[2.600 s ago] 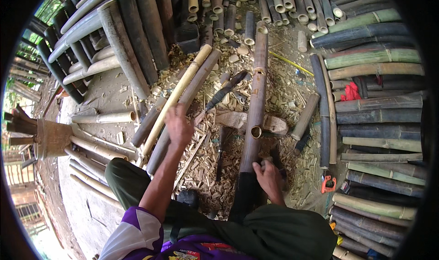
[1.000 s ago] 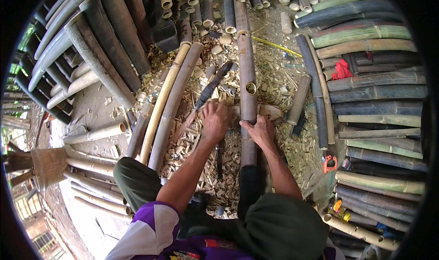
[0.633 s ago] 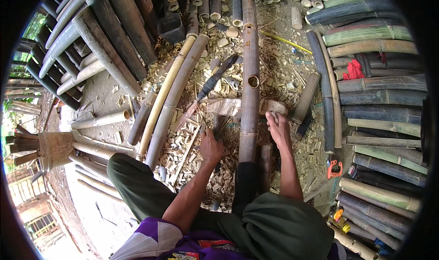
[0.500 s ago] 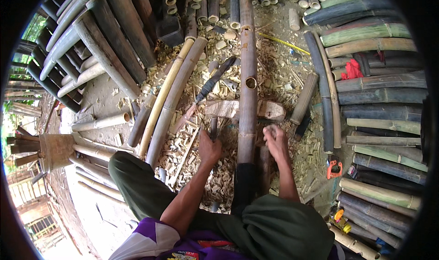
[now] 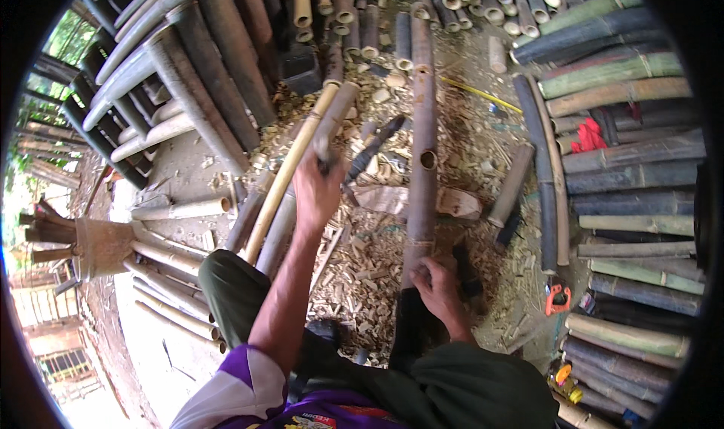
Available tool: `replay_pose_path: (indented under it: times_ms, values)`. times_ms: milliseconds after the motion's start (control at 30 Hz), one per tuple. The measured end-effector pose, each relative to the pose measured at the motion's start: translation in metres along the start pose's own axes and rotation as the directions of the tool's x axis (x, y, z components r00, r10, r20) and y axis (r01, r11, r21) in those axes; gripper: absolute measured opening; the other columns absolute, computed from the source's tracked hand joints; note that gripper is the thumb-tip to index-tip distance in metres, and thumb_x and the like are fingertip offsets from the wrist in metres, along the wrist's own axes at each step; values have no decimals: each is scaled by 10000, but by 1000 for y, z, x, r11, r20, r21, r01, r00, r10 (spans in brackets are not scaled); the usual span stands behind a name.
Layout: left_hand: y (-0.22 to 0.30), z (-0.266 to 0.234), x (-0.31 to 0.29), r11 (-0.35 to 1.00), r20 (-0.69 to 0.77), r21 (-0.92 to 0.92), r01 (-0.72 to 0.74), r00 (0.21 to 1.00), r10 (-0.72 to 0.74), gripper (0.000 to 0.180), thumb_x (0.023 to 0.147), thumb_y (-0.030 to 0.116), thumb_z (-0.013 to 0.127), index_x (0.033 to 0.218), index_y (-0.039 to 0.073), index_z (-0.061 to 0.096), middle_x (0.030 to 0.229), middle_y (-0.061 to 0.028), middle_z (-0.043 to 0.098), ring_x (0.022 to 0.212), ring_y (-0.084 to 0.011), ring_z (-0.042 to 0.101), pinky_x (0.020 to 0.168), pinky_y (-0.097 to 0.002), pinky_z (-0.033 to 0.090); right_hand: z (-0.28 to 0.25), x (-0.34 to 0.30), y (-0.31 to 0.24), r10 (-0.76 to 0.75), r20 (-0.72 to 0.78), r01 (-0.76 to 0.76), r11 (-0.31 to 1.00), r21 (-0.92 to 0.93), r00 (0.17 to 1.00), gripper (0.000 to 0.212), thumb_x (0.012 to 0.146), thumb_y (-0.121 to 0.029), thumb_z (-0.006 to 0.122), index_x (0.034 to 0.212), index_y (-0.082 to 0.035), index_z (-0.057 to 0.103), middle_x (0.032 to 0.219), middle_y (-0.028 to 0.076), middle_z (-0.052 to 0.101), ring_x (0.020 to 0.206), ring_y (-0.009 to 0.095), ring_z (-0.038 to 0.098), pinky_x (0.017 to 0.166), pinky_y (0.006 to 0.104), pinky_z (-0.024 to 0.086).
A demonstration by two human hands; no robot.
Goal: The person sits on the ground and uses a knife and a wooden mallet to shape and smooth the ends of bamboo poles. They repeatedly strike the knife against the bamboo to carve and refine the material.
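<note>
A long brown bamboo pole (image 5: 424, 120) runs away from me, a round hole cut in its upper side. It lies across a pale wooden block (image 5: 456, 203). My left hand (image 5: 317, 191) is raised left of the pole, closed round a short dark tool; blur hides its kind. My right hand (image 5: 436, 284) is at the pole's near end with its fingers curled together; anything between them is hidden. A dark-wrapped tool (image 5: 375, 150) lies on the shavings between the left hand and the pole.
Wood shavings (image 5: 362, 278) cover the ground. Bamboo lengths (image 5: 633, 180) are stacked on the right, near an orange-handled saw (image 5: 558, 299). Two long poles (image 5: 298, 157) lie at the left, by a leaning bamboo rack (image 5: 204, 90). A yellow tape (image 5: 483, 95) lies beyond.
My left hand has lifted up and left with the dark tool. My right hand has moved nearer me and left, to the pole's near end. The whole view has shifted slightly.
</note>
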State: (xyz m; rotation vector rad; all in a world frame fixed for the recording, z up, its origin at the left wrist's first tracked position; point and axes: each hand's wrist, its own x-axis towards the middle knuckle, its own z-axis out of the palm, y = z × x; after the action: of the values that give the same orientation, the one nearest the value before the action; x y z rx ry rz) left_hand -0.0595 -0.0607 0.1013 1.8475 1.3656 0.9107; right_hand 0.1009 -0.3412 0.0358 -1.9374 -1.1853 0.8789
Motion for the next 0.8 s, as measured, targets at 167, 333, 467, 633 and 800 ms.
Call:
replay_pose_path:
  times_ms: [167, 333, 467, 633, 800]
  values:
    - [35, -28, 154, 977, -241, -32, -210, 950, 196, 242, 851, 172, 804, 1037, 44, 720, 916, -150, 760, 880, -258, 728, 812, -406, 546, -13, -5, -18, 93, 46, -97, 991, 89, 995, 152, 962, -151, 698, 1063, -50, 643, 863, 122, 691, 735, 271, 689, 659, 386, 541]
    - [-8, -13, 266, 986, -306, 145, -85, 944, 126, 307, 822, 178, 830, 1106, 94, 747, 1004, -158, 768, 991, -323, 730, 909, -424, 546, -15, -14, -11, 69, 17, -68, 996, -56, 997, 157, 942, -159, 714, 1046, -72, 636, 803, 88, 655, 711, 250, 649, 666, 410, 509]
    - [-95, -2, 293, 982, -166, 187, -10, 985, 41, 190, 838, 206, 825, 982, 114, 745, 902, -70, 762, 898, -215, 730, 830, -397, 550, -9, -15, -8, 56, 20, -54, 997, -63, 998, 160, 934, -136, 713, 1056, -79, 627, 799, 98, 641, 720, 273, 639, 679, 411, 505]
    - [-60, 18, 246, 954, -220, -26, -299, 933, 286, 180, 888, 200, 796, 1005, 85, 722, 895, -60, 741, 824, -195, 691, 769, -364, 546, -11, -22, 2, 188, -77, -191, 981, -37, 979, 145, 940, -128, 709, 1053, -80, 632, 756, 122, 637, 699, 292, 663, 644, 414, 513]
    - [29, 4, 164, 802, -323, -282, -527, 839, 438, 336, 963, 378, 755, 1024, 69, 637, 804, -29, 683, 752, -137, 632, 687, -348, 536, -4, -26, 19, 189, -139, -202, 975, -90, 972, 128, 955, -162, 699, 1033, -84, 633, 709, 127, 627, 659, 319, 659, 623, 425, 511]
